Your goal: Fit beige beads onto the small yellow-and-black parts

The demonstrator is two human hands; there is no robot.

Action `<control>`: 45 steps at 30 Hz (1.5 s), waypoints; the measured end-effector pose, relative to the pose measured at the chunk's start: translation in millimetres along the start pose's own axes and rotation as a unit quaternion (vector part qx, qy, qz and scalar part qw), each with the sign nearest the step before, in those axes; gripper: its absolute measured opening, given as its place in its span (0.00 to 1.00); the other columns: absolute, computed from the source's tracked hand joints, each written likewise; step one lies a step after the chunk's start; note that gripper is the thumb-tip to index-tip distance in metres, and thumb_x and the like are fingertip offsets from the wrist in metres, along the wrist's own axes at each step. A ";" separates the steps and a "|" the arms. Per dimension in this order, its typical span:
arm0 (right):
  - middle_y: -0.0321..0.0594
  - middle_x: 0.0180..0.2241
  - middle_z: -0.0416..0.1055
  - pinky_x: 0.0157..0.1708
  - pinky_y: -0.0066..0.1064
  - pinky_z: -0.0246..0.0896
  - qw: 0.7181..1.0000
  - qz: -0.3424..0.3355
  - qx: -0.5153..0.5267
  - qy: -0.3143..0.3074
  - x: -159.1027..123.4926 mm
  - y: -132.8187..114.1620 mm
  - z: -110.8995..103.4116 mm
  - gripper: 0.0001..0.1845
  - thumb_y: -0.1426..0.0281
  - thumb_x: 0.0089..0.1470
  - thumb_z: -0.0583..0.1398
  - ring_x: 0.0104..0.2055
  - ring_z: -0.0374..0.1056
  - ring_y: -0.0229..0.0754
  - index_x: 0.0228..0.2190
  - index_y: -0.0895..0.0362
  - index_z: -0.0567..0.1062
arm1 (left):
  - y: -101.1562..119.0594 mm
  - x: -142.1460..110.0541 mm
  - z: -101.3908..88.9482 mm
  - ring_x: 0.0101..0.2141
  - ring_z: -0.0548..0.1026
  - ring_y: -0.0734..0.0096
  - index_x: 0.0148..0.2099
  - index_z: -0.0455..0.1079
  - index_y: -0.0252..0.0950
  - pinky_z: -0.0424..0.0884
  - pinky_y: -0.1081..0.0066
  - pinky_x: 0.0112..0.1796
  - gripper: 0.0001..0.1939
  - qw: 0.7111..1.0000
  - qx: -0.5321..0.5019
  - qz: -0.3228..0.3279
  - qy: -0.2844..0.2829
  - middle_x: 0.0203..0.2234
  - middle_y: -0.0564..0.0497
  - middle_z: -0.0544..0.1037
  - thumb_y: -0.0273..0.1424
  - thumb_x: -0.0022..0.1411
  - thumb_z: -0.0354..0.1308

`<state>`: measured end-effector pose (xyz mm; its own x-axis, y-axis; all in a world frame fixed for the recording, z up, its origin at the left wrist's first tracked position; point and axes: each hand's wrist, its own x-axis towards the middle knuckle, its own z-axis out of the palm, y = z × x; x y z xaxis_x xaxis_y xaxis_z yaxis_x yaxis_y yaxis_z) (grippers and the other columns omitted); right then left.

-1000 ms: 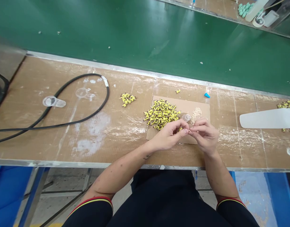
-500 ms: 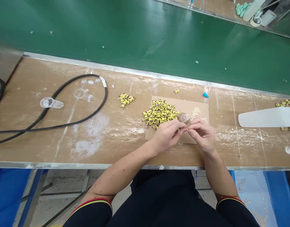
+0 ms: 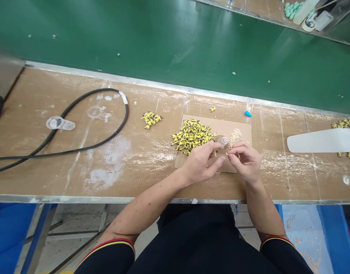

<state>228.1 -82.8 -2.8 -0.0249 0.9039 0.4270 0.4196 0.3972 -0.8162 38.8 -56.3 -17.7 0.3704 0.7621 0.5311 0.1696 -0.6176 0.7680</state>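
Because the pieces are so tiny, the pale bit (image 3: 227,153) at the fingertips of the right hand (image 3: 247,161) could drop among the pale pieces (image 3: 235,136), if the pinch is too weak. Also the left hand (image 3: 201,161) could push the clear container (image 3: 224,141), being so near. The right thumb and finger close on the bit; the left thumb and forefinger stand apart. Between them shows a yellow piece (image 3: 215,153), but whether it is gripped, I cannot tell. The yellow pile (image 3: 193,134) lies just beyond the left hand.
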 end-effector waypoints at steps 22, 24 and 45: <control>0.37 0.28 0.76 0.28 0.32 0.66 0.969 -0.018 -0.244 -0.034 8.3 32.9 -4.7 0.06 0.70 0.60 0.62 0.26 0.69 0.39 0.31 0.53 0.80 | -7.4 14.9 -15.0 0.29 0.74 0.78 0.48 0.64 0.37 0.72 0.74 0.33 0.07 0.938 -0.248 -0.238 0.039 0.38 0.48 0.80 0.23 0.71 0.47; 0.37 0.28 0.76 0.28 0.31 0.66 0.968 -0.018 -0.247 -0.035 8.6 32.5 -4.3 0.07 0.70 0.60 0.62 0.26 0.69 0.39 0.31 0.53 0.80 | -6.6 15.2 -15.6 0.30 0.74 0.77 0.45 0.67 0.36 0.72 0.74 0.33 0.08 0.940 -0.235 -0.246 0.034 0.38 0.48 0.80 0.23 0.71 0.48; 0.34 0.26 0.71 0.25 0.32 0.58 0.999 0.004 0.034 0.010 -0.8 5.2 -3.2 0.07 0.76 0.55 0.65 0.27 0.63 0.38 0.30 0.51 0.78 | 1.5 7.1 1.9 0.33 0.82 0.73 0.43 0.73 0.34 0.80 0.71 0.39 0.06 0.884 -0.371 -0.281 -0.038 0.35 0.49 0.82 0.27 0.63 0.64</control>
<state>233.3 -81.9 -6.2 -0.0038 0.9038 0.4280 0.3570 0.4010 -0.8436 43.4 -52.1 -13.5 0.4835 0.8753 -0.0127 -0.2895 0.1736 0.9413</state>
